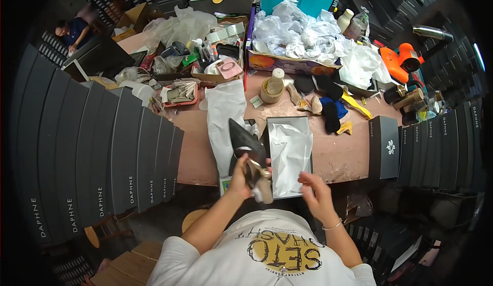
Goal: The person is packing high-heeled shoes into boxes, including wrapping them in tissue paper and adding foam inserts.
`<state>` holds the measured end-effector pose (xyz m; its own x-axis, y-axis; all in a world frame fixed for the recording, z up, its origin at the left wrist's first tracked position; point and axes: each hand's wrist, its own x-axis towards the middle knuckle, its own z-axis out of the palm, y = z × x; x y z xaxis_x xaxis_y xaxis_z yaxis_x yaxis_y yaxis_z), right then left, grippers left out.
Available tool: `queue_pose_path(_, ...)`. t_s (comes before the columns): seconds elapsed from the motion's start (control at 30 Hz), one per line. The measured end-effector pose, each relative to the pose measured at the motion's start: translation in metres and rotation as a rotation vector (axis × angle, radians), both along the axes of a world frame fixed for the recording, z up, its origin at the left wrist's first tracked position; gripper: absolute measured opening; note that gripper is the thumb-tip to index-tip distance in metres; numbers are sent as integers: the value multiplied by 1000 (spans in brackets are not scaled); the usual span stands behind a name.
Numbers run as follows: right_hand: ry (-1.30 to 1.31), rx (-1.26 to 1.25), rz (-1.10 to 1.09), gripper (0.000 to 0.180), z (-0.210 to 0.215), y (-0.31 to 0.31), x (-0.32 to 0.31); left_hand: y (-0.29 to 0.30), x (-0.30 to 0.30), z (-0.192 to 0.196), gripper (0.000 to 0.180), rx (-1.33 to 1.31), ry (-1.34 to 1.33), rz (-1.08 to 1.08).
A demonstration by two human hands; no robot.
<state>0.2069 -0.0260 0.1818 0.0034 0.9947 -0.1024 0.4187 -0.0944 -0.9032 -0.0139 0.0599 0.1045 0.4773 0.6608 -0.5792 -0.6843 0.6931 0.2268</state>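
Note:
My left hand (240, 180) is wrapped round a black pointed-toe shoe (241, 136), its toe aimed away from me. Around the fingers the heel end is blurred, so I cannot tell whether a second shoe is in the grip. Just to the right lies an open shoebox (311, 132) lined with white tissue paper (288, 155). My right hand (317, 196) hovers by the box's near right corner, fingers apart and holding nothing. Under and left of the shoe, another sheet of white paper (223, 111) is spread on the pink table (192, 152).
Dark shoebox stacks rise at left (115, 152) and right (384, 147). Along the back stand a carton of crumpled paper (295, 62), a glue jar (272, 88), insoles and fabric scraps (331, 111), and an orange tool (398, 62). Another person (74, 31) works at far left.

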Motion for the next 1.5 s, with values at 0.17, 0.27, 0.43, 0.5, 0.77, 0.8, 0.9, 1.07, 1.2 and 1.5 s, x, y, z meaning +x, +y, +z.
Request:
queue_pose_path(0.17,-227,162,284,37,11,66,-26,-23,-73,-14,63,-16,118,-53)
queue_pose_path(0.27,-653,384,522,45,-30,130,-67,-65,-66,13,76,-153,135,-52)
queue_pose_path(0.43,-1173,542,981,45,-153,193,-88,-149,-68,15,88,-86,323,171)
queue_pose_path(0.5,-1255,460,1132,43,-165,204,-99,-162,-72,37,55,28,423,301)
queue_pose_path(0.77,-995,361,1173,49,-23,197,-90,-103,-91,55,30,-38,494,326)
queue_pose_path(0.8,-891,228,1118,50,7,191,-84,-95,-100,48,29,6,372,282)
queue_pose_path(0.9,167,-467,602,65,22,155,-27,-68,-101,6,60,365,-335,191)
queue_pose_path(1.07,1392,-539,-24,60,-11,26,-37,-39,-16,3,43,129,-1163,9)
queue_pose_path(1.2,1756,-462,-217,59,-15,-25,-57,-54,15,17,28,-211,-1249,-92)
queue_pose_path(1.5,1988,-373,7,53,-35,-68,-4,-85,70,9,25,-128,-1228,-283)
